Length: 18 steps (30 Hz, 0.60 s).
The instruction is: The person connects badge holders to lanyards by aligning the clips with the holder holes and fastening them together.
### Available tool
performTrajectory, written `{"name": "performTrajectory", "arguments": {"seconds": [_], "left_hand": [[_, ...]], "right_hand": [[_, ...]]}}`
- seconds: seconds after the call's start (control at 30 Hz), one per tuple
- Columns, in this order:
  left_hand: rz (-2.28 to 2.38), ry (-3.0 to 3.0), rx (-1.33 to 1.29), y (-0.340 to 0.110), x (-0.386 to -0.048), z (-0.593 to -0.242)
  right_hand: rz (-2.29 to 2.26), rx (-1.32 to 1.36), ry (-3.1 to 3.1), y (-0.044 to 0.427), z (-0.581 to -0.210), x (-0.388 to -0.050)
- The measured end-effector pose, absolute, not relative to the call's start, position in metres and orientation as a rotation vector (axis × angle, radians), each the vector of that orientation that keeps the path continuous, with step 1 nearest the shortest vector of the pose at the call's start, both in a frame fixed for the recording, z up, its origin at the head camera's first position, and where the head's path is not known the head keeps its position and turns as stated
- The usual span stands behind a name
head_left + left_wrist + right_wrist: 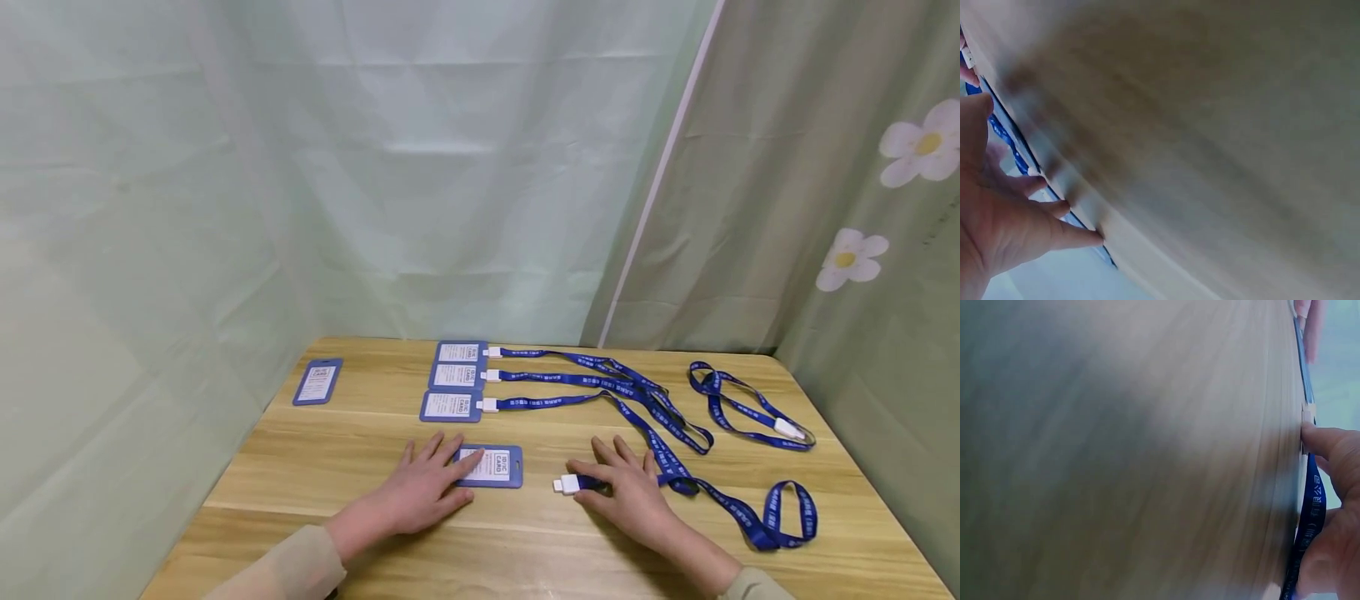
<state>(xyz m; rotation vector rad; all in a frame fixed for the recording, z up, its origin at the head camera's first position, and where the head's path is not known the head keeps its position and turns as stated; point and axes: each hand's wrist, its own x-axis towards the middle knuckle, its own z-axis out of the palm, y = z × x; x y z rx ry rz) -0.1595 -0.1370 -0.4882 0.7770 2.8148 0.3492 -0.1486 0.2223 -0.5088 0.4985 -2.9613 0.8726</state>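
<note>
My left hand (420, 492) lies spread on the table, its index finger touching the face of a blue ID card holder (507, 477) and partly covering its left end. Between the thumb and index finger of my right hand (630, 496) is the white clip (567, 484) of a blue lanyard (738, 510). In the right wrist view, the thumb (1325, 440) meets the clip and the strap runs under the palm. A short gap separates the clip from the holder's slotted end. The left wrist view shows the left fingers (1079, 237) along the holder's edge.
Behind my hands, three blue card holders (450, 407) lie stacked in a column, each with a lanyard (547, 403) attached. Another card holder (317, 382) is at the table's back left. A loose coiled lanyard (742, 408) lies back right. Curtains (465, 208) hang around the wooden table (360, 417).
</note>
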Motion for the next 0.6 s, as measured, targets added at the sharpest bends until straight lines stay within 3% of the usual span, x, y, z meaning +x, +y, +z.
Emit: {"name": "performTrajectory", "arguments": {"seconds": [0.6], "left_hand": [[0.435, 2.947, 0.542, -0.132, -0.16, -0.494]], "right_hand": [[0.855, 0.419, -2.925, 0.203, -0.508, -0.154]]}}
